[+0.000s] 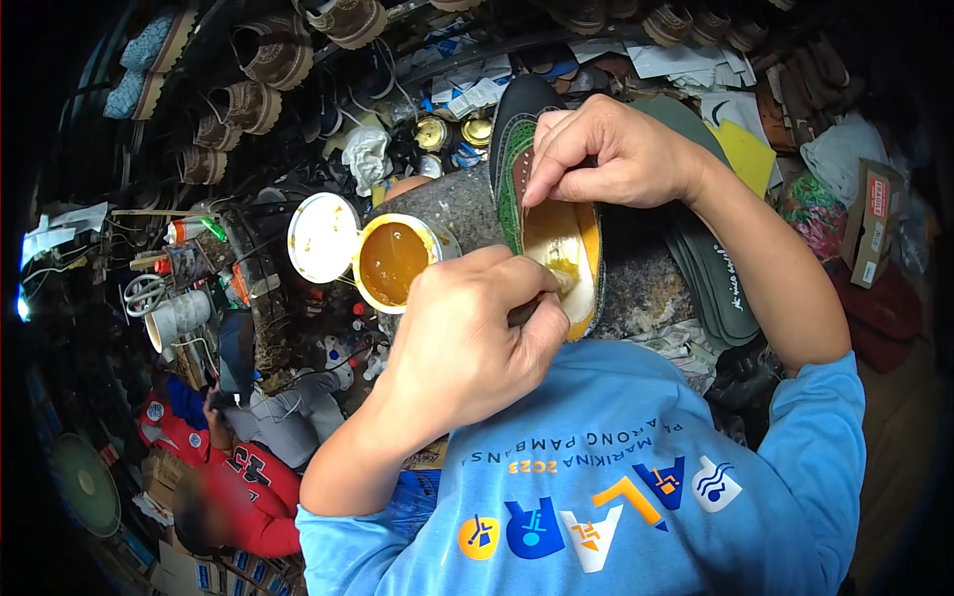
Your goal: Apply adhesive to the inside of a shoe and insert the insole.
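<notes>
A shoe [509,134] with a dark toe, a green band and a brown part lies with its opening toward me, its pale inside and yellow lining showing. My right hand [616,159] pinches the edge of its upper between thumb and fingers. Closed around a small applicator [563,275], my left hand [477,333] holds its glue-coated tip against the pale insole near the heel; the fingers hide most of the applicator. Just left of the shoe stands an open white tub [444,238] of amber glue [395,260], its lid [323,236] folded back.
A worn dark stone block [636,288] lies under the shoe. Dark green sole-shaped sheets [711,268] are stacked at the right, near a cardboard box [873,223]. Brown shoes [270,52] line the upper left shelf. A person in red [263,487] sits at the lower left.
</notes>
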The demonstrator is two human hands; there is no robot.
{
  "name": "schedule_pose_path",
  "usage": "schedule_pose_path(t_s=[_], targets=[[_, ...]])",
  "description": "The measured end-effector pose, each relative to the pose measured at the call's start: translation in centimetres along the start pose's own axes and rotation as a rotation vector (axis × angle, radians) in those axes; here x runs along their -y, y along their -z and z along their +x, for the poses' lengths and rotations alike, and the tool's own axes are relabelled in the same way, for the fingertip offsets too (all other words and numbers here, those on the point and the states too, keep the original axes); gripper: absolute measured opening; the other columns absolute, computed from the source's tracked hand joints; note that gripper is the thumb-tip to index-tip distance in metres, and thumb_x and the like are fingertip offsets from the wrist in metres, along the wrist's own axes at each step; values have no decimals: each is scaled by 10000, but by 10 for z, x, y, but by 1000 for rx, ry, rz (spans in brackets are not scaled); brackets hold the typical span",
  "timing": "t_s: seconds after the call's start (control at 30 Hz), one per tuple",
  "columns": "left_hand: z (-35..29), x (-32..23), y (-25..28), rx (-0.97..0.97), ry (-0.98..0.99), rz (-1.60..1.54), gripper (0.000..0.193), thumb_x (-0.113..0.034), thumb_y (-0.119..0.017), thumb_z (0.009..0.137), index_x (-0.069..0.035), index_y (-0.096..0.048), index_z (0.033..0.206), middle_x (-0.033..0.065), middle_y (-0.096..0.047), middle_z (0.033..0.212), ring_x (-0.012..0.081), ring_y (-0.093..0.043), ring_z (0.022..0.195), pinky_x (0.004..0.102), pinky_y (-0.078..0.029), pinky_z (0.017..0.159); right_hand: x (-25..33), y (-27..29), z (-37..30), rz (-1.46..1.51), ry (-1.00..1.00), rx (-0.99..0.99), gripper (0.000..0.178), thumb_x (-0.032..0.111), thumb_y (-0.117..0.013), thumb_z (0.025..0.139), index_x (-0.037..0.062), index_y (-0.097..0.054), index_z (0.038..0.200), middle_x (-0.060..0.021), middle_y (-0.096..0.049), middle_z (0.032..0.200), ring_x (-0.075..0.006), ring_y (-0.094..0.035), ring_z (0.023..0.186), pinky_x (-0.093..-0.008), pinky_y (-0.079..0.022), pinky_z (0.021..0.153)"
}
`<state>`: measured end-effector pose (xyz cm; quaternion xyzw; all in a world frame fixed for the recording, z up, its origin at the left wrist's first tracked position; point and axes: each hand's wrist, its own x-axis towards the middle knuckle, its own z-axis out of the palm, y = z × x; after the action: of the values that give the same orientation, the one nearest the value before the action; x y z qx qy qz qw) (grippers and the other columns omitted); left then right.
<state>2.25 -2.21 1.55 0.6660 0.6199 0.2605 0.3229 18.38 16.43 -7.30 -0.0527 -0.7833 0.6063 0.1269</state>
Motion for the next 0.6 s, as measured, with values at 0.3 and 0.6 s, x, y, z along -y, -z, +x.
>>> schedule_pose_path(t_s=[0.3,0.6], targets=[[-12,-13,-20,-88,150,-26,122,-24,-692,916,34,-707,811,169,-651,634,270,-656,521,359,-499,523,-4,-4,-1,-38,44,-20,152,18,-731,876,31,-830,990,-91,-793,930,-207,-684,905,-351,-501,904],[21,16,-5,-66,197,-82,160,-111,-693,935,30,-768,951,145,-736,763,183,-707,684,323,-548,649,-2,-3,-3,-7,73,-19,220,45,-675,850,49,-833,1003,-88,-781,919,-193,-681,901,-334,-543,846]])
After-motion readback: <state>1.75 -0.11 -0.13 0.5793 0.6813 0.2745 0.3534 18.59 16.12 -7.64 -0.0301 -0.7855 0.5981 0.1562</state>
